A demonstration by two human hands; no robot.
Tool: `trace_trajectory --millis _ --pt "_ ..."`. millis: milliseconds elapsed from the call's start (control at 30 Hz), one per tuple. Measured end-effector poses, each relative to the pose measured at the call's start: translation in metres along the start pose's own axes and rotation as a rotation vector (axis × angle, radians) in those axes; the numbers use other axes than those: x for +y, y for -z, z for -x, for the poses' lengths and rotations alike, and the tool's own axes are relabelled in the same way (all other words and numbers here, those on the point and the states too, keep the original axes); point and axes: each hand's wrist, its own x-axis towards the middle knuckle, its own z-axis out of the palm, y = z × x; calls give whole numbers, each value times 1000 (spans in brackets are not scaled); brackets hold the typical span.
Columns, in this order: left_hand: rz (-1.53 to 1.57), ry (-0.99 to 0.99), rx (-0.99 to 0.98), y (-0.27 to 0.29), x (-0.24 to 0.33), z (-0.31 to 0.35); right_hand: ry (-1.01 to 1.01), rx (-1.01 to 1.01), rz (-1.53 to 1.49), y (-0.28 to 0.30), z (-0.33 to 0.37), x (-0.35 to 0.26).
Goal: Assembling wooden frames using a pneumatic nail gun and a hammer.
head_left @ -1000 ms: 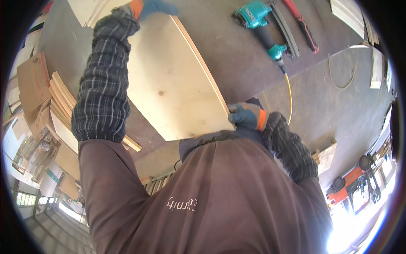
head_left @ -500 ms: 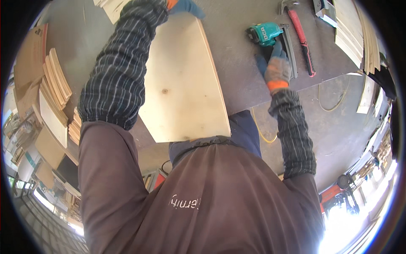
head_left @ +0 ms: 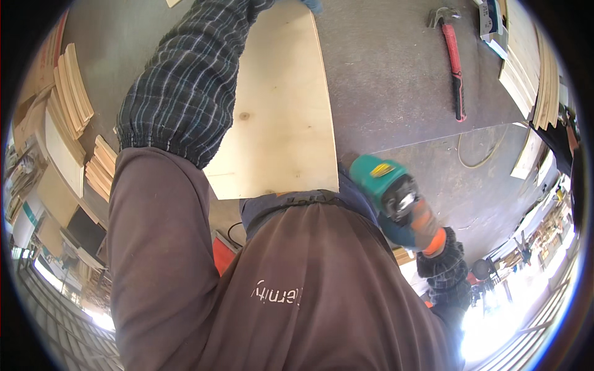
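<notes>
A pale wooden board (head_left: 281,117) with a small knot lies lengthwise in front of me, its near end against my waist. My left arm reaches along its left side. Of my left hand (head_left: 313,5), only a bit of blue glove shows at the board's far right corner; the rest is cut off or hidden. To the right of the board's near end, my right hand (head_left: 424,229), in a grey and blue glove with an orange cuff, is closed around a teal nail gun (head_left: 375,176). The nail gun is raised near my right hip and slightly blurred.
A claw hammer (head_left: 453,71) with a red and black handle lies on the dark worktable (head_left: 383,80). Wooden strips (head_left: 520,77) are stacked at the far right, more strips (head_left: 74,93) at the left. A thin yellowish hose (head_left: 479,166) curls beyond the table's edge.
My right hand has picked the nail gun up off the table and brought it back toward my right hip. My left hand has shifted right and mostly out of view at the board's far end.
</notes>
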Motion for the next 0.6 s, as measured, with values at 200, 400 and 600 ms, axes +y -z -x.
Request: trace_trajectory --millis 200,400,600 --pt "-17 -9 -2 -8 -3 3 52 -136 143 -13 -17 -9" --pt "-53 -18 -4 -15 -8 -7 43 -139 61 -15 -23 -12" --pt "-163 18 -26 -20 -9 -22 176 -160 78 3 -26 -31"
